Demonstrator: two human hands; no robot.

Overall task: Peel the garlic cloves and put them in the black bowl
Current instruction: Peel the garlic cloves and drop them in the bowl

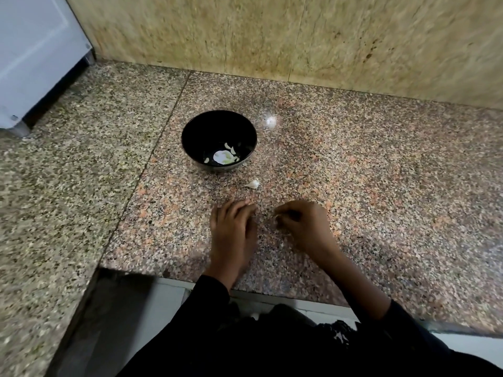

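Observation:
A black bowl point(219, 140) stands on the speckled granite counter point(353, 186), and several pale peeled garlic cloves lie in its bottom. One unpeeled white garlic clove point(253, 183) lies on the counter just in front of the bowl, to its right. My left hand point(232, 229) rests flat on the counter with its fingers straight, a short way below that clove. My right hand point(302, 224) is beside it with its fingers curled in; a small pale piece shows at its fingertips, too blurred to tell what it is.
A yellowish stone wall point(299, 36) runs behind the counter. A white appliance point(35, 55) stands at the far left. The counter's front edge point(272, 291) runs just under my wrists. A bright light reflection point(270, 121) lies right of the bowl.

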